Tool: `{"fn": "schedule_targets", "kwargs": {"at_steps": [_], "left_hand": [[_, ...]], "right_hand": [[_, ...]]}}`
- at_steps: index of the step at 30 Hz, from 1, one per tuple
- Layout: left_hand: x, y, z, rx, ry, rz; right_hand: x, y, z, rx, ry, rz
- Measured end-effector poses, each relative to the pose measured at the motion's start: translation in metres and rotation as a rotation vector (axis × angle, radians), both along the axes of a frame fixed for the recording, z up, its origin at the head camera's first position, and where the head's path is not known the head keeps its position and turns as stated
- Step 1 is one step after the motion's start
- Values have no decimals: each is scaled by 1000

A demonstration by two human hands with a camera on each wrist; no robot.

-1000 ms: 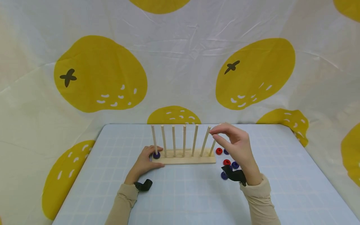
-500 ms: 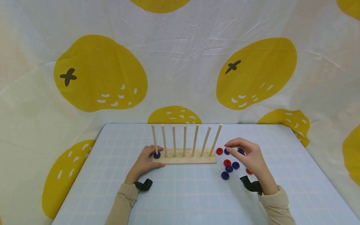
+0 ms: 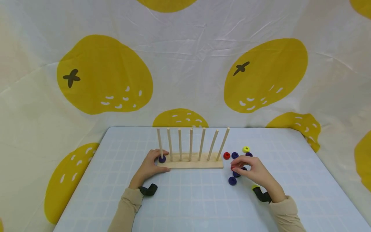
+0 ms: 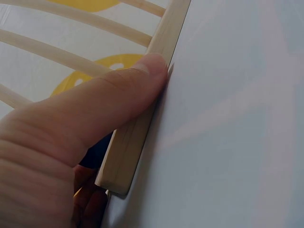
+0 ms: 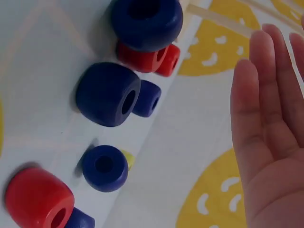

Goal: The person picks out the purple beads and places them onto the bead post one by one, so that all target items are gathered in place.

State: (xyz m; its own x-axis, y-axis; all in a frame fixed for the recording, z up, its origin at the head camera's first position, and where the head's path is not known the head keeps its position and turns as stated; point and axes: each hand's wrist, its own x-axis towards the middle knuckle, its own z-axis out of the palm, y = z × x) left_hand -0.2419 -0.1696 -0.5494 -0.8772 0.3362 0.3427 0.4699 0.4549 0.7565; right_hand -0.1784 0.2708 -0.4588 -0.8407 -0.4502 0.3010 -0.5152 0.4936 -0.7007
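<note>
A wooden peg rack (image 3: 191, 165) with a row of upright pegs stands mid-table. My left hand (image 3: 149, 166) grips its left end, thumb on the front edge and fingers behind. Around the leftmost peg's foot sits a dark blue bead (image 3: 162, 159). In the left wrist view the thumb presses on the base (image 4: 124, 156). To the rack's right, my right hand (image 3: 256, 170) hovers over loose beads, its fingertips by a red bead (image 3: 233, 168). The right wrist view has its fingers (image 5: 268, 95) nearly straight, no bead against them; the thumb is out of view.
Beside the right hand lie another red bead (image 3: 226, 156), blue beads such as the front one (image 3: 232, 181), and a yellow bead (image 3: 246, 149) farther back. Another yellow bead (image 3: 255, 186) is partly hidden by the right wrist's black strap mount (image 3: 261, 195). A patterned curtain (image 3: 188, 64) hangs behind the table.
My right hand has come away from the rack's right-hand pegs, moving right and down to the loose beads. The left hand keeps its grip on the rack.
</note>
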Motion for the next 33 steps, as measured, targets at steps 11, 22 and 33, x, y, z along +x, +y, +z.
{"fn": "schedule_targets", "kwargs": {"at_steps": [11, 22, 33], "left_hand": [[-1, 2, -1, -1, -51, -1], [1, 0, 0, -13, -63, 8], [1, -1, -1, 2, -50, -2]], "right_hand": [[-1, 12, -6, 212, -42, 145], [-1, 10, -10, 337, -98, 153], [-2, 6, -15, 364, -80, 164]]}}
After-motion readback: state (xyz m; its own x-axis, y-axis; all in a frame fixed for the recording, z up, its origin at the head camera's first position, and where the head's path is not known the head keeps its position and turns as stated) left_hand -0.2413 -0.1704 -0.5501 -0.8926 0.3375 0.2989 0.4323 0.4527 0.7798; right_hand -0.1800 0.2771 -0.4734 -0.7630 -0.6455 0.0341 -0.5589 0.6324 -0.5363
